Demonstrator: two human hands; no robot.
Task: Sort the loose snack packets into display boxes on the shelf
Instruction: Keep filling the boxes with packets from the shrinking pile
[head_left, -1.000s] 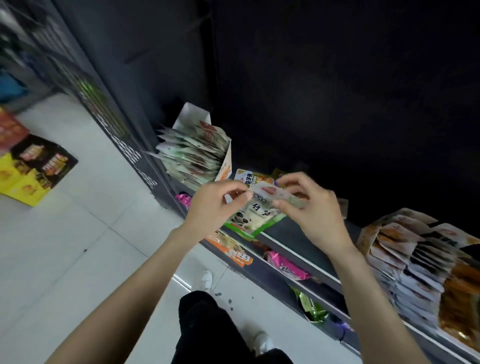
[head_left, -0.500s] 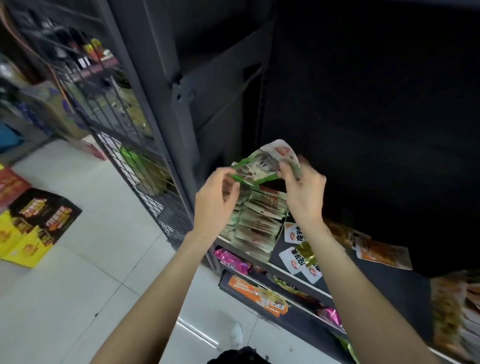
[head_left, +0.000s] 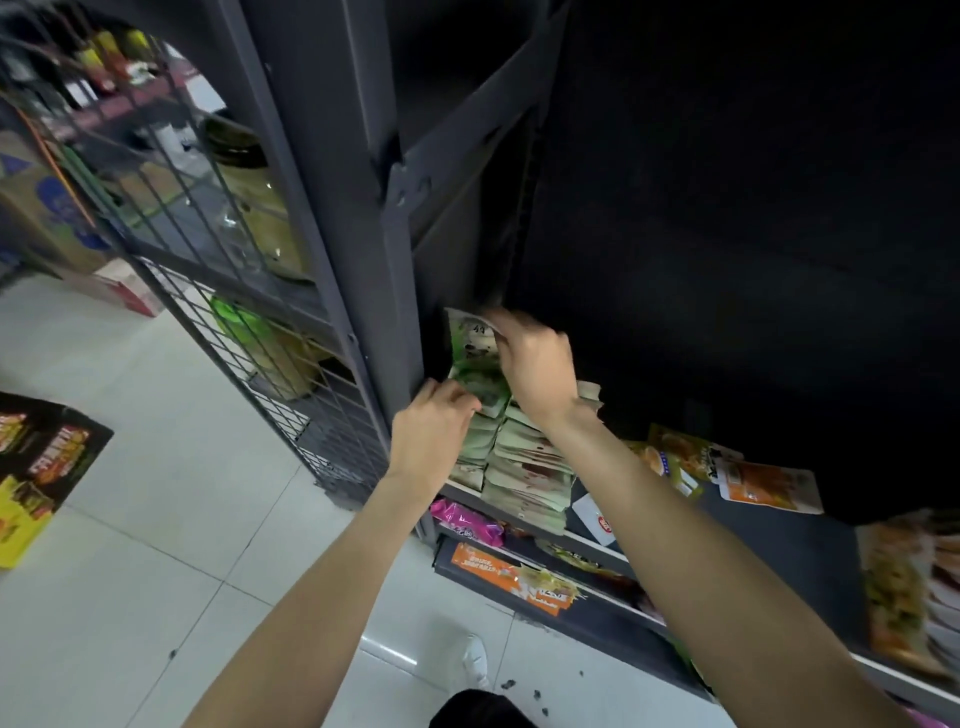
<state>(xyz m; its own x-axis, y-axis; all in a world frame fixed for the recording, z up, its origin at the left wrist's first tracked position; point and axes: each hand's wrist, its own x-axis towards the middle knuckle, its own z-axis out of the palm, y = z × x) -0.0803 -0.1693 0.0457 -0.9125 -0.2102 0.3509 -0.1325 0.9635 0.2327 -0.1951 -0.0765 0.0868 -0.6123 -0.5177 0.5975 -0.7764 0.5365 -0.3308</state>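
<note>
**Packets Lowered onto Stack**

Both hands have dropped since the earlier frame. Right hand (head_left: 532, 366) grips the green-and-white foil snack packets (head_left: 474, 347) at 12 o'clock of the packed row of pale packets (head_left: 524, 467) on the grey metal shelf (head_left: 592, 545). Left hand (head_left: 434, 434) pinches their lower edge at 9 o'clock.

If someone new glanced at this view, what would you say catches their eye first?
Both hands meet at the left end of the dark metal shelf: the right hand and left hand hold a green-and-white snack packet above a stack of pale green packets. An orange foil packet lies loose further right.
</note>
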